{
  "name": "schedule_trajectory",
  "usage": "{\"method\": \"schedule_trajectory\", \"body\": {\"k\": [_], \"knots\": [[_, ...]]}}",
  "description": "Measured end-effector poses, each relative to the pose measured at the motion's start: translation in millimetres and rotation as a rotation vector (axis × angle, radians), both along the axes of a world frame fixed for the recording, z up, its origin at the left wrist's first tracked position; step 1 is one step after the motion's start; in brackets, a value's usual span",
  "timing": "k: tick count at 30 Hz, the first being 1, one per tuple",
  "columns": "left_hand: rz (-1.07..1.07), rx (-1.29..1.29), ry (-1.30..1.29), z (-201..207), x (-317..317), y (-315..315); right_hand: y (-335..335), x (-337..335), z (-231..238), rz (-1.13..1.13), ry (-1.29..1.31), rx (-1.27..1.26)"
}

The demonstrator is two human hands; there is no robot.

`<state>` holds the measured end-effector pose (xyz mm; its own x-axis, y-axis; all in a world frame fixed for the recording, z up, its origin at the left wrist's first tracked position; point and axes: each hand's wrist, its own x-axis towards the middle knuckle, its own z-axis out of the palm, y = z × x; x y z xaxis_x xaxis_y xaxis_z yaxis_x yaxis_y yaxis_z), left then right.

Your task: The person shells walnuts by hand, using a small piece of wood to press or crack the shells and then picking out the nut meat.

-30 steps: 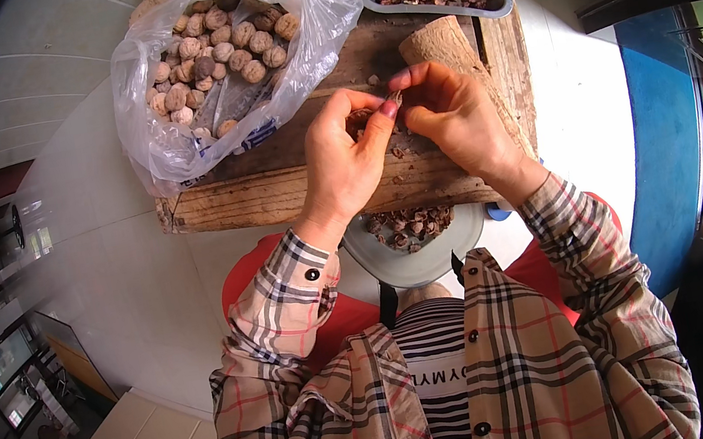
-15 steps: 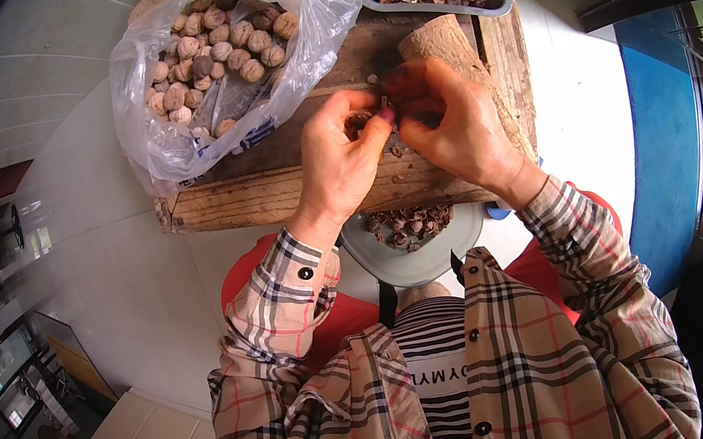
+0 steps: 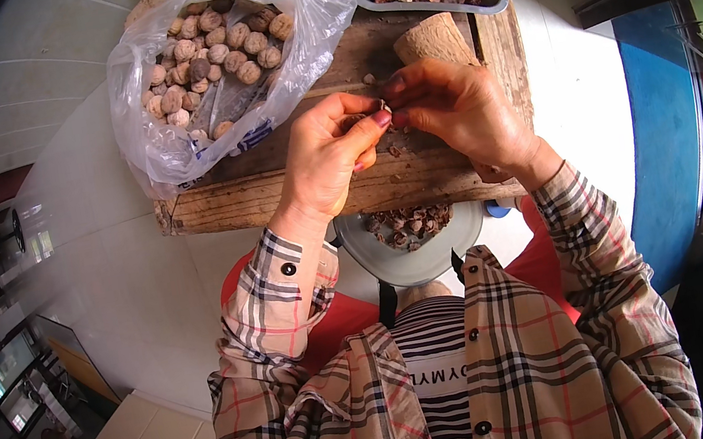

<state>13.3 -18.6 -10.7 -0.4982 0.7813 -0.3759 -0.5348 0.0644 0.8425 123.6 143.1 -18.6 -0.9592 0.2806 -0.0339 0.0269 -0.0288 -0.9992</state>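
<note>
My hands meet over the front part of a wooden table [image 3: 292, 190]. My left hand [image 3: 324, 148] is closed, its thumb and forefinger pinching a small, pale walnut piece [image 3: 386, 107]. From the other side, my right hand [image 3: 468, 114] brings its closed thumb and fingertips against that same piece. The fingers hide most of it. Brown crumbs of shell [image 3: 396, 151] lie on the wood below. To the left, a clear plastic bag [image 3: 327, 16] stands open around several whole walnuts [image 3: 217, 54].
At the back right, a grey tray [image 3: 504, 2] holds dark brown flakes. A short, pale wooden log [image 3: 436, 40] lies just beyond my right hand. Below the table's front edge, a light round basin [image 3: 457, 244] contains broken shells [image 3: 408, 226]. Something small and blue [image 3: 497, 209] sits beside it.
The dark shell that showed in my left hand is now out of sight. Both hands have turned slightly, and their fingertips have closed in around the pale piece.
</note>
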Motion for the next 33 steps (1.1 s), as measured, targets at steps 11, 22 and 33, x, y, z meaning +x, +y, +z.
{"method": "schedule_trajectory", "body": {"k": [11, 22, 33], "knots": [[-0.005, 0.015, -0.064, -3.9, 1.4, -1.0, 1.2, 2.4, 12.0, -0.012, 0.087, 0.303], [0.032, -0.041, -0.017, -1.3, 8.7, 1.4, -5.8, 0.1, 14.0, -0.043, 0.221, 0.660], [0.072, -0.108, 0.026, -2.9, 14.6, 4.6, -15.2, -2.3, -3.2, -0.105, 0.317, 0.789]]}}
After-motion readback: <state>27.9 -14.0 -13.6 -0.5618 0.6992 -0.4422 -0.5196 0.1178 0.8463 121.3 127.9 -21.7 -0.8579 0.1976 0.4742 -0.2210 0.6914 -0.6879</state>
